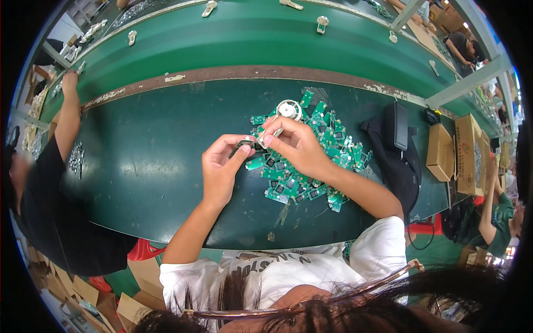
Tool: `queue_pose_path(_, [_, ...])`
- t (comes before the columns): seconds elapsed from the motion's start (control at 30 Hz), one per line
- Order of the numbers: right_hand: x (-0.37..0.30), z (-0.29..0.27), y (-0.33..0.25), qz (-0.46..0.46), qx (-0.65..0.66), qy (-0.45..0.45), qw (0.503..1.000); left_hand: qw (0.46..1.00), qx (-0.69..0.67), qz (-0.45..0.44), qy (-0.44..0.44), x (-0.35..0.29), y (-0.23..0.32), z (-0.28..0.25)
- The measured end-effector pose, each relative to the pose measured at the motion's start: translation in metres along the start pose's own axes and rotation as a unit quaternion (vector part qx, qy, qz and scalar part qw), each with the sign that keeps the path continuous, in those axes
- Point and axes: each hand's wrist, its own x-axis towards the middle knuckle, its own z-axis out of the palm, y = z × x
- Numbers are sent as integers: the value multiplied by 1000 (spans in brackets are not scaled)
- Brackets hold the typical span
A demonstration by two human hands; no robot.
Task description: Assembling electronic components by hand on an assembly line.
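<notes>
My left hand (pixel 220 164) pinches a small circuit board (pixel 244 143) between thumb and fingertips, above the dark green table (pixel 150 161). Close beside it, my right hand (pixel 297 145) is closed, thumb against fingers, around a small pale piece whose kind I cannot make out. The fingertips of both hands nearly meet. Just behind the right hand lies a white round reel (pixel 288 110), partly covered by its fingers. Beneath and around the right hand spreads a loose pile of green circuit boards (pixel 316 192), several of them overlapping.
A green conveyor belt (pixel 239 41) with several small pale parts runs along the far side. To the right lie a black bag (pixel 391 172), a black flat device (pixel 396 126) and cardboard boxes (pixel 438 155). A co-worker in black (pixel 50 205) reaches to the belt at left.
</notes>
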Motion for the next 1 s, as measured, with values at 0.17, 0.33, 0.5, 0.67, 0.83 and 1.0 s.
queue_pose_path(0.17, [-1,-2,-3,13,3,-5,1000,995,4,-35,-95,2,-5,-7])
queue_pose_path(0.33, [-2,2,1,-38,-10,17,999,984,-122,-108,-76,-2,2,7])
queue_pose_path(0.5, [-4,1,5,13,35,27,999,990,-63,-84,-95,-7,-7,-1])
queue_pose_path(0.67, [-6,6,0,35,54,12,998,927,324,188,12,0,-11,0])
queue_pose_path(0.83, [-6,4,9,-10,43,36,998,945,295,132,60,-3,-4,8])
queue_pose_path(1.0, [-8,9,13,-18,-46,25,998,918,338,199,54,-8,-11,10])
